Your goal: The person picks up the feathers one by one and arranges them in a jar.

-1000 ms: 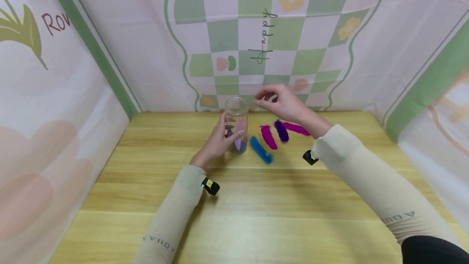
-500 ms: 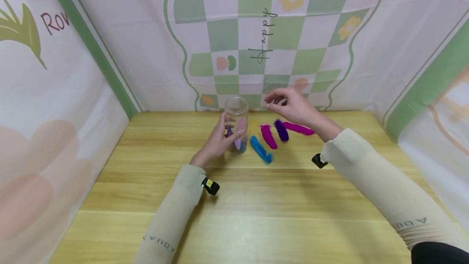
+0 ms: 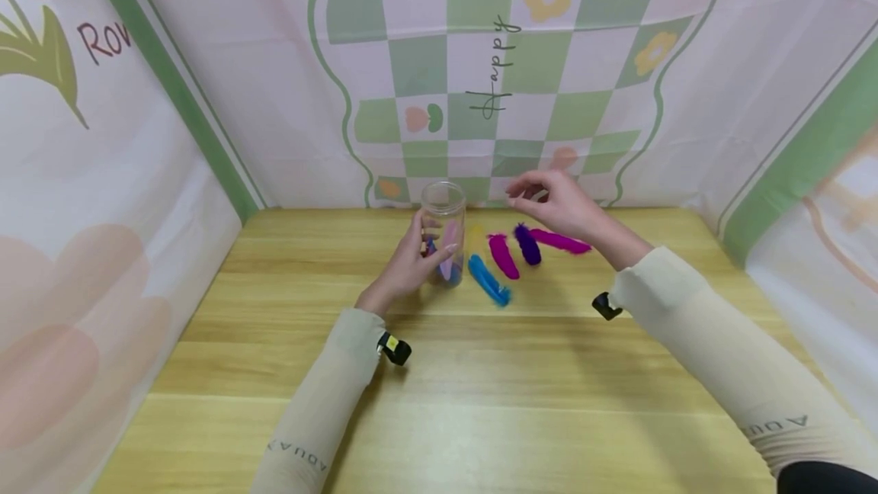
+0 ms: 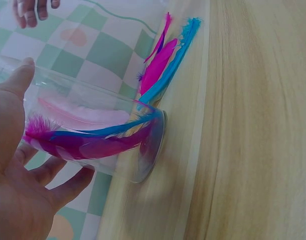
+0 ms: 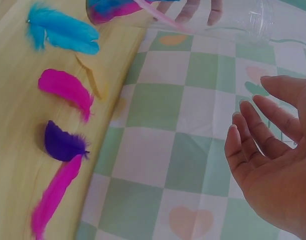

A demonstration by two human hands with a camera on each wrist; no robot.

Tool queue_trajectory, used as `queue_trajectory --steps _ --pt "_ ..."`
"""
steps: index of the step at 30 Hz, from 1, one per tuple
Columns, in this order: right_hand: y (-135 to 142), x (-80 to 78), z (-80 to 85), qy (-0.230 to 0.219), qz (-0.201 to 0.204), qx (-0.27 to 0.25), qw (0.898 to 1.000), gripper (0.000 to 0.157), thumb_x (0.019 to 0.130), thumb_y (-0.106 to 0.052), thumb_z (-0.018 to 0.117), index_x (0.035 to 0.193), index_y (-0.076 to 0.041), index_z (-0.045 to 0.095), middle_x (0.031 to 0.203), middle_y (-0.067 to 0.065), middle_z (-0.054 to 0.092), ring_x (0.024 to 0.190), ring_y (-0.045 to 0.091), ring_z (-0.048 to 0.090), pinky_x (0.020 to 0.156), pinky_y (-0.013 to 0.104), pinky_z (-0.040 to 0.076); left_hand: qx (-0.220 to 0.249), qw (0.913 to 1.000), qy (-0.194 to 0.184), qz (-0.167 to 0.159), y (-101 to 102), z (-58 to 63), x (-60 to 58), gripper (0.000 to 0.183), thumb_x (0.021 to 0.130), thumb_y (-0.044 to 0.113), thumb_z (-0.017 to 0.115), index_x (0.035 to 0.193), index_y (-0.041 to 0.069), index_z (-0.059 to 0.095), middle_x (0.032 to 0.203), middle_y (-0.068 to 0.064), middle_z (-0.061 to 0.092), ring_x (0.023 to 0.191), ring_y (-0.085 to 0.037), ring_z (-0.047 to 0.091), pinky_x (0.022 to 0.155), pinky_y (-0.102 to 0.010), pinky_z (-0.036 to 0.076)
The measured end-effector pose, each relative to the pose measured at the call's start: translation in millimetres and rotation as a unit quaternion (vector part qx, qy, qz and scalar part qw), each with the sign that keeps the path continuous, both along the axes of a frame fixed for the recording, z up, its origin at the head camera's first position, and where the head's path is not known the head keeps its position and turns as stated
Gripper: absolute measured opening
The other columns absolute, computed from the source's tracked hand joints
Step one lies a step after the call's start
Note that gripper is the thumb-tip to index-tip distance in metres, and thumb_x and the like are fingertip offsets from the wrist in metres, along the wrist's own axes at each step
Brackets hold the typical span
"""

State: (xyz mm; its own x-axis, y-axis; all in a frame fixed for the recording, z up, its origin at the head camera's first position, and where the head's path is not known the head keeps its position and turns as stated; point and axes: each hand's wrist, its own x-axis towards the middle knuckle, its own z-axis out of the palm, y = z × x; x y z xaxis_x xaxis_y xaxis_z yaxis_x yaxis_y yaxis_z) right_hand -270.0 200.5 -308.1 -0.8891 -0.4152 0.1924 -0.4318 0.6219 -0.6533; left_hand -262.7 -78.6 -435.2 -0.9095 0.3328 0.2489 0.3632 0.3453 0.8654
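a: start closest to you. what's there?

b: left sleeve [image 3: 322, 395] and right sleeve [image 3: 713, 357], both cream with dark lettering. small black gadget at each cuff. below them, a wooden table [image 3: 439, 418].

a: and further in?

b: blue feather [image 3: 489, 281] flat on the wood, just right of a clear jar [image 3: 458, 235]. left hand [image 3: 410, 261] is wrapped round the jar, thumb on the near side, fingers on the far side. a firm enough hold.

a: how does the jar stand?

b: upright, towards the back of the table, mouth uncovered. whether its base bears fully on the wood, cannot tell.

a: contents?

b: feathers: a pale pink feather [image 4: 88, 116], a thin blue strip, deep magenta below. they lean against the wall.

a: behind the blue one?

b: left to right: yellow feather [image 3: 476, 235], faint; magenta feather [image 3: 504, 256]; purple feather [image 3: 527, 245]; long magenta feather [image 3: 560, 241], its end meeting the purple one.

a: right hand?

b: right hand [image 3: 559, 200] hangs above the back edge, right of the jar and apart from it. fingers relaxed, loosely bent, palm bare.

a: furthest off?

b: green and white checked cloth [image 3: 473, 63], printed flowers, sideways writing.
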Motion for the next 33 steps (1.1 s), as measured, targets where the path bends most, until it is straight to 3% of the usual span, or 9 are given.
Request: queue_trajectory --steps 17,28,33 --pt "19 4.2 -13.1 -0.02 -0.019 0.011 1.0 0.027 0.103 -0.019 0.064 0.122 -0.001 0.068 0.118 0.017 0.069 0.105 0.032 0.063 0.093 0.05 0.053 -0.003 1.0 -0.001 -0.002 1 2.0 1.0 0.058 0.103 0.033 0.064 0.147 0.023 0.027 0.142 -0.006 0.047 0.133 -0.035 0.05 0.107 -0.05 0.047" --pt "32 3.8 -24.0 -0.025 -0.029 0.028 0.999 0.03 0.103 -0.019 0.063 0.124 0.001 0.067 0.116 0.019 0.068 0.105 0.033 0.063 0.09 0.044 0.052 0.0 1.0 -0.001 -0.007 1 1.9 1.0 0.063 0.103 0.035 0.063 0.151 0.023 0.024 0.143 -0.008 0.047 0.133 -0.036 0.05 0.108 -0.052 0.046" --pt "39 2.2 -30.4 -0.028 -0.036 0.036 0.998 0.03 0.103 -0.021 0.064 0.122 0.001 0.067 0.115 0.019 0.068 0.107 0.033 0.062 0.092 0.046 0.051 0.001 1.0 0.0 -0.007 0 1.4 0.3 0.057 0.103 0.035 0.064 0.145 0.021 0.029 0.143 -0.007 0.047 0.132 -0.037 0.051 0.107 -0.051 0.047"
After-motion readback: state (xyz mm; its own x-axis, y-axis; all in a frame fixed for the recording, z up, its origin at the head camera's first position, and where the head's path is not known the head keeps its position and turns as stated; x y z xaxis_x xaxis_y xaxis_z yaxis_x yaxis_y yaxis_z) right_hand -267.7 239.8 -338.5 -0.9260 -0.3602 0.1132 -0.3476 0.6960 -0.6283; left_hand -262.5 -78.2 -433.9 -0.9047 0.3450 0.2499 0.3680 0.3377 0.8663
